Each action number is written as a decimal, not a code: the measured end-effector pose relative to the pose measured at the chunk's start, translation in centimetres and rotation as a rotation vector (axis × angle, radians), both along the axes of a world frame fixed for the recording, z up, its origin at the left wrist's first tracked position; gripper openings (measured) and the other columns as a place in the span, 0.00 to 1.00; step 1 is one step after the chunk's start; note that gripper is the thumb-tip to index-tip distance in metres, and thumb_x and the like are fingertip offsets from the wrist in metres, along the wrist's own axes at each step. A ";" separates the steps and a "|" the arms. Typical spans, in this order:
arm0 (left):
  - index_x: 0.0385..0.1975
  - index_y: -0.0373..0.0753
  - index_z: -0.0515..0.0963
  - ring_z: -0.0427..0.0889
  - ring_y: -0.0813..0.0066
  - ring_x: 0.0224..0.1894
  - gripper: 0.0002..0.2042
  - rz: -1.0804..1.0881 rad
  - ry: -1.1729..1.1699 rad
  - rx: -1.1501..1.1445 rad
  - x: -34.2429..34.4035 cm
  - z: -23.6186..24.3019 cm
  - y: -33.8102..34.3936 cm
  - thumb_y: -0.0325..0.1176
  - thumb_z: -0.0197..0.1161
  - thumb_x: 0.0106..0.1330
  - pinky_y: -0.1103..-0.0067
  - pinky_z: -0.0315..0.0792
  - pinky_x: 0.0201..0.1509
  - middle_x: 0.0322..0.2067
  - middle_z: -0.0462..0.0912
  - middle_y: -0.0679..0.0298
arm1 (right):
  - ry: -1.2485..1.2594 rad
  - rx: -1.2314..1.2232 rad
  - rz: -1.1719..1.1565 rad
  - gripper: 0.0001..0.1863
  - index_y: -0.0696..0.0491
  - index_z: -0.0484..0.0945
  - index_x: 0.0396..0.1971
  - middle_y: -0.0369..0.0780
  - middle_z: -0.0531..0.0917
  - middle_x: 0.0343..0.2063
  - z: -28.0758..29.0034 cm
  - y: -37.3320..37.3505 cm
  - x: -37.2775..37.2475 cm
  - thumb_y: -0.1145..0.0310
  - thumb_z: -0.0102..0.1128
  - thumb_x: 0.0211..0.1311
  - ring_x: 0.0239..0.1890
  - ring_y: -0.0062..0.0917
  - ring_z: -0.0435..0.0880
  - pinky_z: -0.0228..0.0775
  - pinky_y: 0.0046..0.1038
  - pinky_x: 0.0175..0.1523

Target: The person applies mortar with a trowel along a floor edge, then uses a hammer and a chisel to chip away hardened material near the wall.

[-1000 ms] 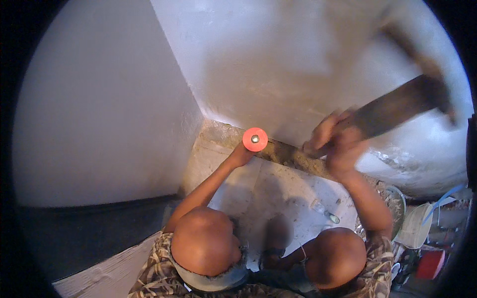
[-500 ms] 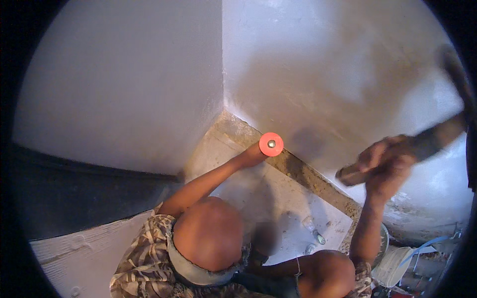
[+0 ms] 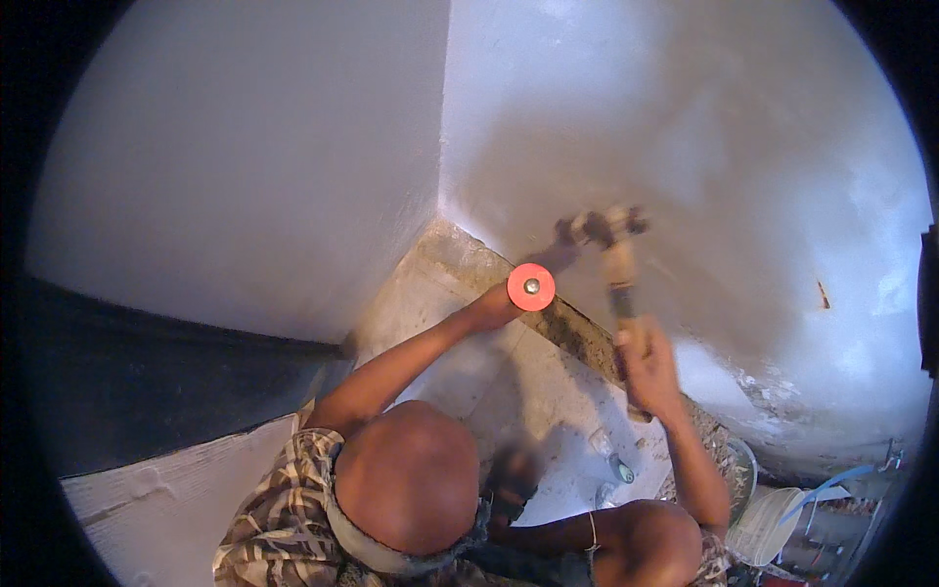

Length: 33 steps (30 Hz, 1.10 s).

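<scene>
Red disc [image 3: 517, 293], round, metal-centred, near mid-view, left grip [image 3: 492, 309] clasping beneath at its eight o'clock, right grip [image 3: 648, 364] at four grasping blurred hammer [image 3: 620, 269], now swung closer than before

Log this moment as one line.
left hand: holding red-capped tool, lower end hidden | right hand: holding hammer, head blurred, apart from tool | place: near wall corner

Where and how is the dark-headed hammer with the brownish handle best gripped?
Probably low on the slim, dark-banded handle, coming from the person's right, where the right hand holds it. The handle slants down from the wide, crosswise head toward the bare right forearm, so a grip there is clear of the head.
</scene>
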<state>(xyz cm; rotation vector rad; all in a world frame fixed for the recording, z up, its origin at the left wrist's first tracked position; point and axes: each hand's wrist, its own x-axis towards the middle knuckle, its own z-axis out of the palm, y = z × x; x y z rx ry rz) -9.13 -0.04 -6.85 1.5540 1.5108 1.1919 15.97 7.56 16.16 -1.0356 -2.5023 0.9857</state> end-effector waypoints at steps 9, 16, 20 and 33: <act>0.56 0.35 0.68 0.71 0.63 0.59 0.19 0.076 -0.117 -0.057 1.0 1.2 -1.1 0.34 0.57 0.66 0.71 0.65 0.62 0.55 0.74 0.53 | 0.894 0.089 0.290 0.24 0.50 0.69 0.45 0.36 0.73 0.23 8.7 2.6 -0.5 0.44 0.49 0.65 0.27 0.27 0.72 0.68 0.32 0.31; 0.55 0.35 0.69 0.71 0.60 0.59 0.20 0.026 -0.174 0.096 -0.2 3.3 1.0 0.36 0.57 0.66 0.69 0.65 0.62 0.55 0.74 0.53 | -0.162 -0.070 0.059 0.27 0.63 0.68 0.52 0.47 0.81 0.31 -6.7 -1.1 2.5 0.53 0.53 0.67 0.30 0.39 0.81 0.72 0.38 0.36; 0.55 0.35 0.69 0.71 0.59 0.59 0.19 0.002 -0.095 -0.065 0.3 3.1 0.0 0.35 0.56 0.66 0.68 0.65 0.62 0.56 0.73 0.53 | 0.057 -0.313 -0.235 0.25 0.62 0.71 0.46 0.41 0.77 0.23 -0.6 -2.2 0.4 0.51 0.51 0.68 0.22 0.26 0.78 0.71 0.29 0.29; 0.55 0.36 0.69 0.73 0.60 0.57 0.18 -0.029 -0.080 0.073 1.3 0.8 1.3 0.33 0.56 0.66 0.70 0.66 0.61 0.54 0.75 0.54 | -0.135 0.246 0.154 0.20 0.57 0.73 0.39 0.45 0.79 0.21 -6.5 2.3 3.8 0.53 0.53 0.66 0.25 0.34 0.78 0.71 0.35 0.34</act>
